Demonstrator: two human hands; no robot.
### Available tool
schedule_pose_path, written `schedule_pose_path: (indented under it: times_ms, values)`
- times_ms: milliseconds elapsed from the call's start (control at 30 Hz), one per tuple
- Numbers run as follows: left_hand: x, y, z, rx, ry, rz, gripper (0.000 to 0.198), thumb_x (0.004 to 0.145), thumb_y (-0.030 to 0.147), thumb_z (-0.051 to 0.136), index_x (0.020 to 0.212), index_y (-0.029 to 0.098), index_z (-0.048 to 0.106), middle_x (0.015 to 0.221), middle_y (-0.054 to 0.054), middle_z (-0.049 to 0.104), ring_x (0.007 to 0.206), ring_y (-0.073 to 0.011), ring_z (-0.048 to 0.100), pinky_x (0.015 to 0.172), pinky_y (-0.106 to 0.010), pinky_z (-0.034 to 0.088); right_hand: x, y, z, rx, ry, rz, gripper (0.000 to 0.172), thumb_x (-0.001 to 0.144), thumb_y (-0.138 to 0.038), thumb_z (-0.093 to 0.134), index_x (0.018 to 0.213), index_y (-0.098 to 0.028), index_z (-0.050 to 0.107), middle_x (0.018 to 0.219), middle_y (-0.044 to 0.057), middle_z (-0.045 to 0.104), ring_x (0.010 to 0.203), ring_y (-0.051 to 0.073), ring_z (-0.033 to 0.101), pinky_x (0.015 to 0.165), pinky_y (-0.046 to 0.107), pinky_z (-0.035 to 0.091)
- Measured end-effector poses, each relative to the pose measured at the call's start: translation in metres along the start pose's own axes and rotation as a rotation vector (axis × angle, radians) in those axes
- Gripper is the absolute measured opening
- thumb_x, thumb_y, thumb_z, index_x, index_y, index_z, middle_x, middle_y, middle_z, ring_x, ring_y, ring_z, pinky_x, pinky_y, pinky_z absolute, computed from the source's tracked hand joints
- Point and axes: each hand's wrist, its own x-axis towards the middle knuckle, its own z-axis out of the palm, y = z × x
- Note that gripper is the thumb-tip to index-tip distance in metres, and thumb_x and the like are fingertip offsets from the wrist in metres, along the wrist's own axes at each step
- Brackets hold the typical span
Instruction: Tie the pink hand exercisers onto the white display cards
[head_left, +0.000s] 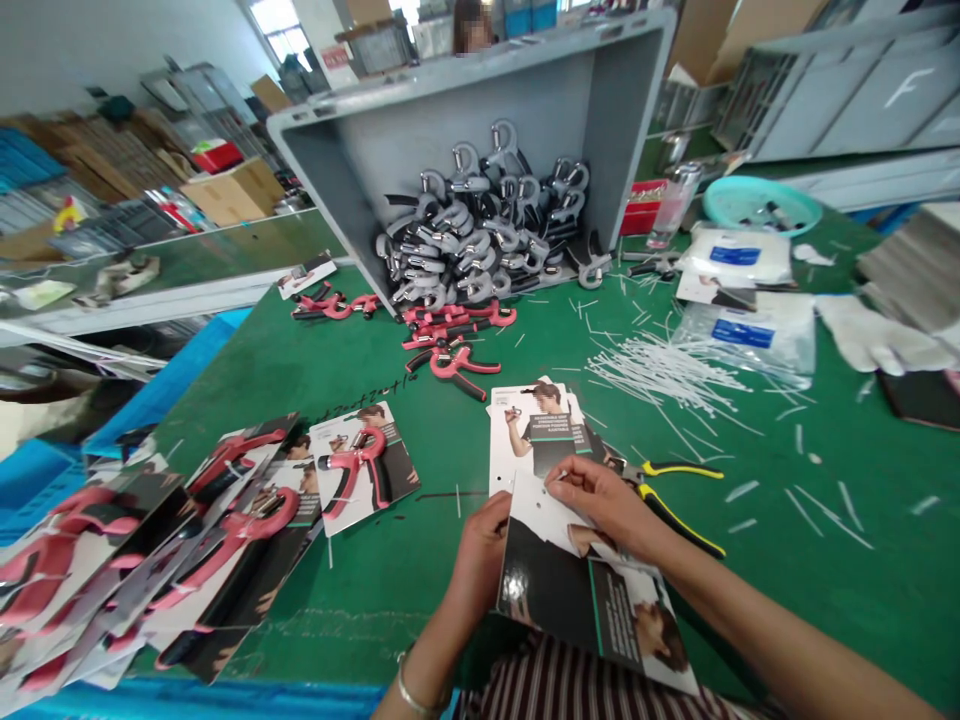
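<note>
My left hand (486, 545) grips the left edge of a printed backing card (551, 590), which is tilted in front of my striped clothing. Over the upper part of that card, close to a small punched hole, my right hand (604, 500) has thumb and forefinger pinched together. Whatever lies between those fingertips is too small to make out. More backing cards (510, 430) lie on the table just beyond. To the right of my right hand rest yellow-and-black pliers (679, 495), their jaws partly hidden behind the hand.
A grey crate (622, 130) on its side holds many grey hand grippers (465, 240). Red hand grippers (454, 365) lie before it. Carded red ones (247, 530) are piled left. White cable ties (660, 375), plastic bags (757, 335) and a glove (874, 335) lie right.
</note>
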Motion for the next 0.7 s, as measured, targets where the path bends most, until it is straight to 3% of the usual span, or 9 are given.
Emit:
schedule_pose_path:
  times_ms: [200, 367, 533, 700]
  values:
    - [-0.001, 0.01, -0.002, -0.312, 0.111, -0.141, 0.031, 0.084, 0.037, 0.066, 0.108, 0.019, 0.059, 0.096, -0.005, 0.069, 0.081, -0.0163, 0.064, 0.073, -0.025, 0.049, 0.002, 0.002, -0.004, -0.018, 0.02, -0.036, 0.032, 0.084, -0.05, 0.064, 0.093, -0.02, 0.06, 0.073, -0.003, 0.052, 0.065, 0.012, 0.046, 0.059, 0.024, 0.033]
    - [-0.001, 0.021, -0.013, -0.287, 0.024, -0.147, 0.037, 0.094, 0.047, 0.048, 0.116, 0.018, 0.057, 0.101, -0.007, 0.068, 0.088, -0.0184, 0.063, 0.078, -0.028, 0.048, 0.004, 0.006, -0.005, -0.042, 0.003, -0.06, 0.031, 0.085, -0.05, 0.063, 0.093, -0.02, 0.059, 0.073, -0.004, 0.052, 0.065, 0.013, 0.046, 0.06, 0.024, 0.032]
    - [0.005, 0.016, -0.01, -0.436, -0.073, -0.208, 0.044, 0.082, 0.036, 0.067, 0.12, 0.019, 0.053, 0.1, -0.006, 0.068, 0.088, -0.0192, 0.065, 0.079, -0.029, 0.048, -0.002, -0.001, -0.005, -0.184, -0.012, -0.129, 0.024, 0.09, -0.045, 0.059, 0.094, -0.021, 0.059, 0.076, -0.002, 0.055, 0.069, 0.014, 0.049, 0.063, 0.025, 0.035]
    - [0.007, 0.006, -0.001, -0.475, -0.026, -0.245, 0.044, 0.078, 0.034, 0.07, 0.117, 0.018, 0.055, 0.092, -0.004, 0.069, 0.081, -0.018, 0.065, 0.072, -0.027, 0.048, -0.007, -0.007, -0.006, -0.313, -0.081, -0.194, 0.016, 0.091, -0.036, 0.057, 0.095, -0.02, 0.061, 0.086, 0.0, 0.062, 0.081, 0.017, 0.054, 0.074, 0.027, 0.04]
